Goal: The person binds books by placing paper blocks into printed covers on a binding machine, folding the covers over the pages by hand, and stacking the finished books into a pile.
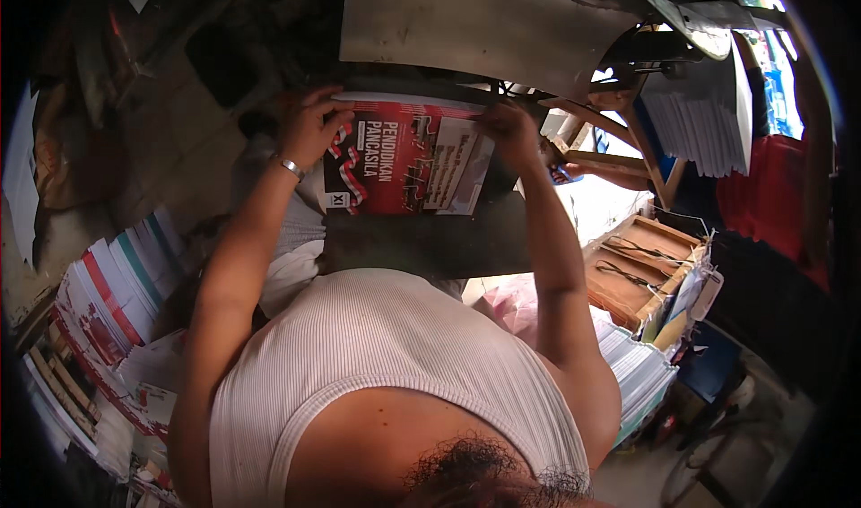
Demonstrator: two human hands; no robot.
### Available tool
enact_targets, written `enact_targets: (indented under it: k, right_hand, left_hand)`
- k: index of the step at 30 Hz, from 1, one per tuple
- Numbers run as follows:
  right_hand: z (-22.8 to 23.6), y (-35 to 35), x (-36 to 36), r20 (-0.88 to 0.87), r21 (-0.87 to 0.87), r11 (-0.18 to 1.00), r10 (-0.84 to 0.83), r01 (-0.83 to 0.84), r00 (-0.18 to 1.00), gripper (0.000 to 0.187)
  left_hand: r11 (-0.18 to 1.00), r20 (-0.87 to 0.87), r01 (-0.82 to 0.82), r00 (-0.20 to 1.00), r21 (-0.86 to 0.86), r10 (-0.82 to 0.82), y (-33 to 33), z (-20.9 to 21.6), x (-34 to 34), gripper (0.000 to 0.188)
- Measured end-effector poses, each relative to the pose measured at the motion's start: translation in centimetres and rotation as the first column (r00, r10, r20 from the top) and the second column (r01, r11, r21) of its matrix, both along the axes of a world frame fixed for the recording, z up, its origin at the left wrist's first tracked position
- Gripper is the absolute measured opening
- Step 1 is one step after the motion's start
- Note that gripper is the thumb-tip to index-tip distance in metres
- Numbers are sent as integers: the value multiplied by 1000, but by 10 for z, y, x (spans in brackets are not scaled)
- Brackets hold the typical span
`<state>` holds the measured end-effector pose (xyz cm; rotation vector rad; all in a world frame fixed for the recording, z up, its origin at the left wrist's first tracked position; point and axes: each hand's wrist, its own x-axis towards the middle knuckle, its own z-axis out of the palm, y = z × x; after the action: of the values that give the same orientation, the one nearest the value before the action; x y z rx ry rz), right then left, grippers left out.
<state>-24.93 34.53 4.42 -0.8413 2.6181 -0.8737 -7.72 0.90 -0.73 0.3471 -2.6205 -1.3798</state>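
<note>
A red book (pixel 381 181) with a glossy printed cover lies turned sideways on a dark flat surface (pixel 421 248) in front of my torso. At its far left corner, the fingers of my left hand (pixel 314 131) curl over the edge and grip it. My right hand (pixel 516 136) holds the far right corner, with its fingers bent and partly in shadow. The book's far edge shows a pale strip just short of a large metal plate (pixel 466 24). What lies under the book is hidden, as are some of my fingertips.
Stacked books (pixel 117 284) stand low on the left. To the right are a wooden frame tray (pixel 641 266) with dark cords, more paper stacks (pixel 632 373) and a hanging-looking block of white sheets (pixel 704 113). Another person's red garment (pixel 762 194) shows at far right.
</note>
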Motion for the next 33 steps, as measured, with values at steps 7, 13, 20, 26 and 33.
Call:
enact_targets:
  k: [7,13,20,26,33]
  right_hand:
    - [-4,26,-21,-40,-136,986,94,-99,995,16]
    - [-34,40,-22,-82,-66,995,72,-77,994,21]
    - [-95,54,37,301,23,876,-465,482,832,47]
    - [-48,12,49,603,-136,819,-378,558,702,54]
    - [56,-107,21,-319,-516,837,-383,180,867,66]
  left_hand:
    - [998,-27,-46,999,37,47,3,0,-2,19]
    - [995,-53,-90,995,-42,88,14,-5,8,32]
    - [921,224,-374,912,107,344,67,-26,29,39]
    - [930,279,-324,922,173,269,49,-28,38,49]
    - [776,-543,-542,565,323,621,-49,75,15,42]
